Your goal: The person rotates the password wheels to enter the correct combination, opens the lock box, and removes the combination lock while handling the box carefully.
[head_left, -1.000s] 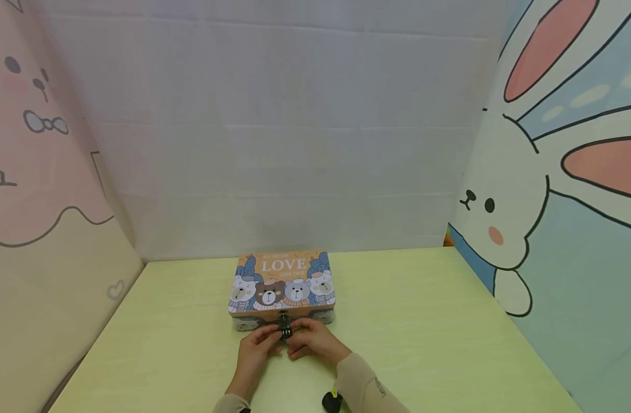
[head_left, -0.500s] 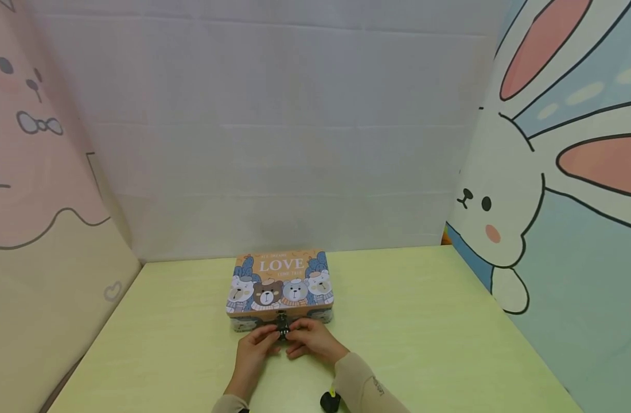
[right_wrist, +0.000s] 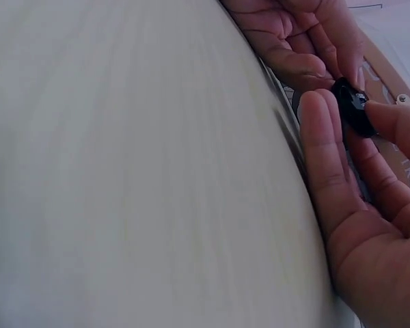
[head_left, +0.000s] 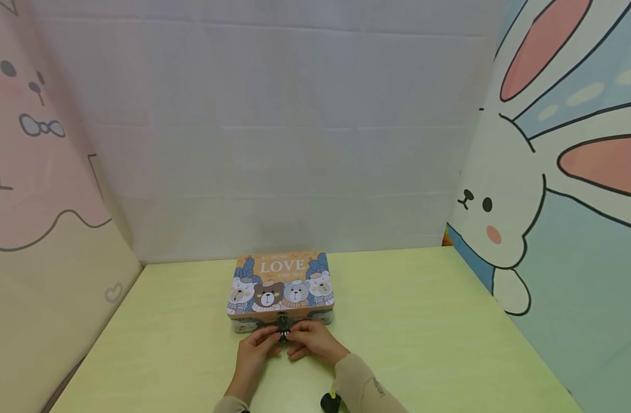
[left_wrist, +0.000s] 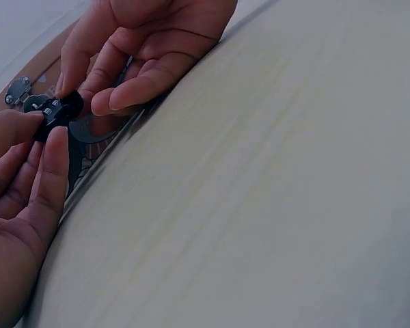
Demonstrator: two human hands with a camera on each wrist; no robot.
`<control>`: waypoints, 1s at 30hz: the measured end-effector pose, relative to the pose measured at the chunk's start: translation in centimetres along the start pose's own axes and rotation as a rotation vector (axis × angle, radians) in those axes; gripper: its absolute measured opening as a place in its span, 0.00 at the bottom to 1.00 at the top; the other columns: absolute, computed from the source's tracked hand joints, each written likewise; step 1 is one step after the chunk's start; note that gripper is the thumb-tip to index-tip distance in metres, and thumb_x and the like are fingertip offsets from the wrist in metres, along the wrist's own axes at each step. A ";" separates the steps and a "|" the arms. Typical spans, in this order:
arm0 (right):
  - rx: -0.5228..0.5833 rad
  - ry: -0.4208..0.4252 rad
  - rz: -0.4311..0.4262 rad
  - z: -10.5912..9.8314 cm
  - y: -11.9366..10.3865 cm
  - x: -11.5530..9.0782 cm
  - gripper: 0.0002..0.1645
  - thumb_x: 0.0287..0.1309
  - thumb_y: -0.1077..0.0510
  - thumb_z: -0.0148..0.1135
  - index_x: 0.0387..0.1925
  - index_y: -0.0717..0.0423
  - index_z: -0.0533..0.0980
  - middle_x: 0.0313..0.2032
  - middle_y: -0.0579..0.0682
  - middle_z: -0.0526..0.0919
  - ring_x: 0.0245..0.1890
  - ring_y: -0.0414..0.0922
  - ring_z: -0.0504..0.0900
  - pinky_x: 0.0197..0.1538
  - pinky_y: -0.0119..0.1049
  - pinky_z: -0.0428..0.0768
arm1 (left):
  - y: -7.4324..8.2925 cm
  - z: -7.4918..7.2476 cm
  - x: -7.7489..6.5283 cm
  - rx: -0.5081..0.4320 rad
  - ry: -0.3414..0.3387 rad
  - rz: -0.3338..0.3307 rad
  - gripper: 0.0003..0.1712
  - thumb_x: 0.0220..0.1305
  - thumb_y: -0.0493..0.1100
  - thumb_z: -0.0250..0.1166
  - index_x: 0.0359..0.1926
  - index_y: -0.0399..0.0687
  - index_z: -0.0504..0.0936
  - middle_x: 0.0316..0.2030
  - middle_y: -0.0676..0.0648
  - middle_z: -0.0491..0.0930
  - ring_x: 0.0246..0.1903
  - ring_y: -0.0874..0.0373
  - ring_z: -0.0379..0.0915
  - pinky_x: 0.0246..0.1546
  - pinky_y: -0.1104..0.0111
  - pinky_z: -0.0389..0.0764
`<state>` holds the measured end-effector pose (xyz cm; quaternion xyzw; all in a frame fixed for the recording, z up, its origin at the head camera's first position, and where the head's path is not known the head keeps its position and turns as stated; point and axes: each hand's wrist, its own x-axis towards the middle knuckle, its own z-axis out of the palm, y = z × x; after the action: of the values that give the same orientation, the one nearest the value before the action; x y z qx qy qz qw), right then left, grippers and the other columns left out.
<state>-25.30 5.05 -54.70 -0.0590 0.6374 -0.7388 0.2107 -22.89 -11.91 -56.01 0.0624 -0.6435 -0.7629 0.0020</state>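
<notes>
A small black combination padlock [head_left: 284, 336] hangs at the front latch of a tin box [head_left: 280, 281] printed with bears and the word LOVE. The box's lid is down. My left hand [head_left: 252, 353] pinches the padlock from the left side. From the right side, my right hand [head_left: 318, 341] pinches it too. Pale marks show on the dials of the padlock [left_wrist: 55, 109] in the left wrist view, too small to read. In the right wrist view, fingers of both hands meet around the padlock [right_wrist: 355, 108].
The box stands on a pale yellow-green table [head_left: 424, 321], near the white back wall [head_left: 295, 143]. A small black object [head_left: 330, 402] lies by the right sleeve [head_left: 367, 383] at the front. Cartoon-printed panels flank the table on both sides.
Both hands stay at the padlock, with hardly any visible movement. The head view has shifted slightly; the box stays put on the table.
</notes>
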 end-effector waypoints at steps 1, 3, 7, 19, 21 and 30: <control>0.000 0.001 0.003 0.0 0.0 0.0 0.05 0.64 0.66 0.60 0.40 0.66 0.77 0.24 0.54 0.82 0.22 0.43 0.83 0.32 0.41 0.89 | 0.0 0.0 0.0 -0.001 0.000 -0.001 0.19 0.64 0.30 0.65 0.52 0.19 0.76 0.37 0.46 0.85 0.32 0.64 0.80 0.31 0.71 0.87; -0.002 0.004 0.006 0.0 0.0 0.0 0.05 0.64 0.66 0.60 0.39 0.66 0.77 0.25 0.54 0.82 0.22 0.43 0.83 0.32 0.40 0.89 | 0.0 0.0 0.0 -0.002 0.000 -0.002 0.19 0.64 0.30 0.66 0.52 0.19 0.76 0.36 0.47 0.85 0.32 0.64 0.80 0.31 0.71 0.87; -0.007 0.014 0.019 0.1 -0.2 0.0 0.04 0.64 0.66 0.60 0.38 0.66 0.77 0.28 0.54 0.81 0.22 0.42 0.83 0.31 0.38 0.89 | -0.1 0.0 0.0 -0.003 -0.002 -0.001 0.19 0.64 0.30 0.66 0.52 0.19 0.76 0.36 0.46 0.85 0.32 0.63 0.80 0.31 0.71 0.87; -0.021 0.024 0.037 0.4 -0.6 -0.3 0.09 0.65 0.63 0.59 0.40 0.68 0.78 0.30 0.55 0.81 0.22 0.42 0.83 0.31 0.39 0.89 | 0.1 0.1 -0.3 0.003 0.000 0.015 0.18 0.64 0.30 0.65 0.51 0.18 0.76 0.35 0.47 0.85 0.31 0.63 0.80 0.30 0.71 0.87; -0.018 0.026 0.045 0.4 -0.7 -0.4 0.11 0.66 0.61 0.58 0.40 0.68 0.78 0.30 0.55 0.81 0.22 0.42 0.83 0.31 0.39 0.89 | 0.2 0.1 -0.3 0.003 0.002 0.019 0.18 0.64 0.29 0.65 0.51 0.18 0.76 0.34 0.48 0.85 0.31 0.63 0.79 0.30 0.71 0.87; 0.032 0.004 0.058 0.1 -1.0 -0.5 0.13 0.66 0.61 0.55 0.46 0.68 0.76 0.33 0.56 0.82 0.24 0.44 0.84 0.34 0.42 0.89 | 0.2 0.0 -0.2 0.008 0.006 0.003 0.18 0.65 0.29 0.65 0.52 0.18 0.76 0.37 0.45 0.85 0.31 0.63 0.80 0.30 0.70 0.87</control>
<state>-25.02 5.25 -53.66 -0.0357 0.6275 -0.7426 0.2314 -22.76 -11.92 -55.79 0.0637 -0.6467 -0.7601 0.0051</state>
